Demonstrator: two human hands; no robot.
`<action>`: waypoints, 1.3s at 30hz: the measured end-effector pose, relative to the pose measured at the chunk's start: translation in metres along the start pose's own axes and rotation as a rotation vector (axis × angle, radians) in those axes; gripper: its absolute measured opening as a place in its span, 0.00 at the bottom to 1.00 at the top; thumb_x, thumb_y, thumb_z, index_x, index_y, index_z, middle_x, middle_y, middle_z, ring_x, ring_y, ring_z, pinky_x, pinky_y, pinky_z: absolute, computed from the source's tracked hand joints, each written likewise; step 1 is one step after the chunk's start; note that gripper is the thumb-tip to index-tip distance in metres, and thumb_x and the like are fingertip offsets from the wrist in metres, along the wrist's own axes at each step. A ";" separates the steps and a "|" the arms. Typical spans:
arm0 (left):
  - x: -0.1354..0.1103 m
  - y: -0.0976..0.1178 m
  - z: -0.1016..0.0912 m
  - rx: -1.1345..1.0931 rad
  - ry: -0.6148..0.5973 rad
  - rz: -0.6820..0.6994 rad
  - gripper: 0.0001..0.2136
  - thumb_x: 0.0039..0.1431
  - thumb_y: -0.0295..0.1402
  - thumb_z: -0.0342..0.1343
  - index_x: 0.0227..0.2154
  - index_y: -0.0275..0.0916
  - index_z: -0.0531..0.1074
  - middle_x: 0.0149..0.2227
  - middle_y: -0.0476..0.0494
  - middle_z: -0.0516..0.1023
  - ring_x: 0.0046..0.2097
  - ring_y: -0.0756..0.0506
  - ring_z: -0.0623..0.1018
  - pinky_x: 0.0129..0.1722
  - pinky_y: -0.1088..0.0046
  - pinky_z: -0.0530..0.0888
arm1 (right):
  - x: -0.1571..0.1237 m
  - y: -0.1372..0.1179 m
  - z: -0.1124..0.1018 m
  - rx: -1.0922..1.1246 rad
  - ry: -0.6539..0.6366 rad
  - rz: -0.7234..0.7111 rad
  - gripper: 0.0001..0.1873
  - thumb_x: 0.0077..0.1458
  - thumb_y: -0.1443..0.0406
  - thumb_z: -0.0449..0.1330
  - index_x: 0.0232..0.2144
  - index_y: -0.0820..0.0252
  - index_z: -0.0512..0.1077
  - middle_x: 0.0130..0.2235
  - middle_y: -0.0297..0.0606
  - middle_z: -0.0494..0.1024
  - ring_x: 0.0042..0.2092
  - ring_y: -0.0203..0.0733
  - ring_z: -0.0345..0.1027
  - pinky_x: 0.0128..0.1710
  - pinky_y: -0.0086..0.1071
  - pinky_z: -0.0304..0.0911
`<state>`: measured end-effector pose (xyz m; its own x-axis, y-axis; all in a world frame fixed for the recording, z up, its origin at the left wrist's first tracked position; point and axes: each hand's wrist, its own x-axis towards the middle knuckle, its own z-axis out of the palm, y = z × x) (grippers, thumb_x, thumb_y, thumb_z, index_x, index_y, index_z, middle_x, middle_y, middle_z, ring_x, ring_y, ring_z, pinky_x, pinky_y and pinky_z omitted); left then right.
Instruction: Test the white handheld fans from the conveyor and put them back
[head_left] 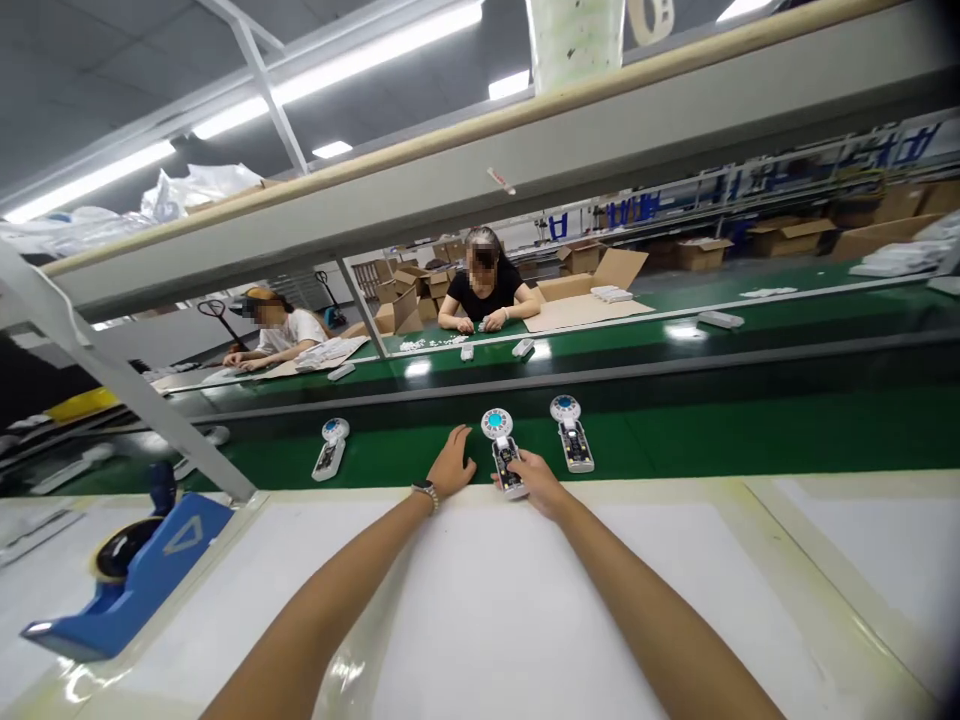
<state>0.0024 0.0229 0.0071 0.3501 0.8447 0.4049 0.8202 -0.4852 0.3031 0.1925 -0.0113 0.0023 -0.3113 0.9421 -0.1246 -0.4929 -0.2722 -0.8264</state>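
Three white handheld devices with round blue-centred heads and open bodies showing circuit boards lie on the green conveyor belt (675,445). My right hand (536,483) grips the lower end of the middle device (504,450), which rests at the belt's near edge. My left hand (452,463) lies palm down on the belt just left of that device, fingers apart and holding nothing. Another device (571,433) lies to the right of the held one. The third device (331,449) lies farther left, beyond my left hand.
A blue tape dispenser (127,565) stands on the white workbench (480,600) at left. A grey rail (450,170) and angled strut (112,380) cross the view. Beyond the belt, two co-workers (484,290) (296,330) sit among white parts and cardboard boxes (409,300).
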 end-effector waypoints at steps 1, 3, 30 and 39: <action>0.001 -0.001 0.001 -0.011 -0.008 0.007 0.27 0.50 0.24 0.47 0.56 0.34 0.52 0.59 0.31 0.53 0.56 0.39 0.65 0.54 0.56 0.65 | -0.001 -0.001 -0.001 0.000 0.005 0.000 0.09 0.44 0.71 0.58 0.31 0.61 0.64 0.25 0.35 0.74 0.28 0.41 0.73 0.28 0.32 0.68; 0.002 -0.002 0.002 -0.035 -0.018 0.020 0.27 0.51 0.24 0.47 0.56 0.33 0.52 0.59 0.31 0.53 0.55 0.39 0.65 0.54 0.56 0.65 | -0.002 -0.003 -0.004 -0.006 0.013 -0.002 0.09 0.44 0.71 0.58 0.31 0.61 0.64 0.25 0.35 0.74 0.29 0.42 0.74 0.29 0.33 0.68; 0.009 0.005 0.022 -0.147 0.121 0.070 0.27 0.53 0.21 0.42 0.58 0.31 0.46 0.59 0.27 0.53 0.61 0.37 0.56 0.56 0.51 0.59 | -0.013 0.001 0.000 -0.379 -0.091 -0.117 0.21 0.39 0.61 0.66 0.38 0.61 0.69 0.33 0.39 0.76 0.34 0.42 0.72 0.35 0.35 0.68; 0.000 0.030 0.005 -0.301 0.097 0.268 0.14 0.62 0.32 0.42 0.49 0.38 0.61 0.49 0.37 0.69 0.52 0.43 0.68 0.52 0.60 0.66 | 0.010 0.015 0.015 -0.719 0.385 -0.432 0.06 0.43 0.62 0.62 0.21 0.56 0.68 0.19 0.33 0.66 0.24 0.37 0.58 0.29 0.32 0.57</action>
<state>0.0297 0.0093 0.0118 0.4772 0.6610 0.5791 0.5316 -0.7418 0.4087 0.1699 -0.0088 -0.0027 0.1378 0.9687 0.2064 0.1600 0.1838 -0.9698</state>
